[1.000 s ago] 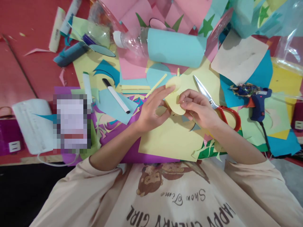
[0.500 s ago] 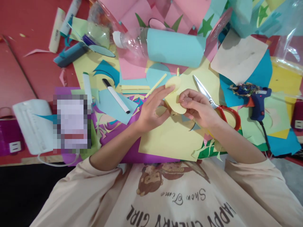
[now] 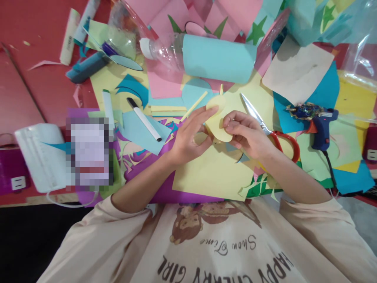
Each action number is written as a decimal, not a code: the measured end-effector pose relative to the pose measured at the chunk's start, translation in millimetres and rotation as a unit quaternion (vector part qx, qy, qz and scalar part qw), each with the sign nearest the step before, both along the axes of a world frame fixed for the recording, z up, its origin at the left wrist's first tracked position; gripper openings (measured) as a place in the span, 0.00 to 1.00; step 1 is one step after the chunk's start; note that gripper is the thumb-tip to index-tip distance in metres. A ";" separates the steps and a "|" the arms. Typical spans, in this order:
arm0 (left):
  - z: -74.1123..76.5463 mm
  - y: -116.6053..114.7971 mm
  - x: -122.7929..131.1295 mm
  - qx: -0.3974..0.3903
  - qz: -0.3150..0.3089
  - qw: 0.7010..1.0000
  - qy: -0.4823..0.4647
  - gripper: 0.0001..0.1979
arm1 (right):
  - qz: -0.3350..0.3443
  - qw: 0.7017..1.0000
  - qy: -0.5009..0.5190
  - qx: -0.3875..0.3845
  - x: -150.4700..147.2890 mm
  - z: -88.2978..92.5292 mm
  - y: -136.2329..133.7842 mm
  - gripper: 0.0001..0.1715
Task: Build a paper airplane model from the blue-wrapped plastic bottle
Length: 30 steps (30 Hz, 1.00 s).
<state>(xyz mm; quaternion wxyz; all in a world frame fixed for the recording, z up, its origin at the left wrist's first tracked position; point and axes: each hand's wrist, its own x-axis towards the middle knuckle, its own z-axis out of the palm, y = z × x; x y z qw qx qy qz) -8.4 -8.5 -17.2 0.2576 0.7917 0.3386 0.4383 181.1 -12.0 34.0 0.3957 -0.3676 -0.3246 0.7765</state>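
A rounded yellow paper cutout is held up between my two hands above the paper-strewn table. My left hand grips its left side, fingers over the upper part and thumb at the lower edge. At its right edge, my right hand pinches the paper between thumb and fingertips. Scissors with red handles lie beside my right hand, blades spread slightly. Under my hands lies a yellow sheet. A white marker with a black cap rests left of my left hand.
A plastic bottle wrapped in light blue paper lies behind my hands. To the right is a blue glue gun with its cord. A blurred-out phone-like object and a white case sit at left. Paper scraps surround them.
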 end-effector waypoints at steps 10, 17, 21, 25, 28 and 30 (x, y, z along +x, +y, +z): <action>4.7 1.1 2.7 0.003 -0.022 0.999 -0.030 0.29 | -0.002 1.000 -0.006 0.001 -0.9 0.5 0.5 0.03; 1.6 -0.1 2.2 0.003 -0.009 1.000 -0.013 0.28 | -0.004 0.999 -0.030 0.012 -0.2 1.6 0.9 0.02; 0.9 1.1 1.2 0.011 -0.020 1.000 -0.009 0.30 | -0.002 0.999 -0.038 0.015 -0.8 1.3 0.9 0.02; -0.3 1.7 0.2 0.009 -0.016 1.000 -0.010 0.30 | -0.003 0.998 -0.047 0.029 -0.7 -1.6 0.1 0.05; -1.1 -0.1 -0.5 0.001 -0.014 0.999 -0.031 0.31 | -0.010 0.995 -0.075 0.058 -0.2 -3.3 -0.7 0.09; -0.5 -1.2 -0.3 -0.008 -0.019 0.997 -0.071 0.31 | -0.017 0.991 -0.110 0.080 -0.2 -3.0 -1.4 0.10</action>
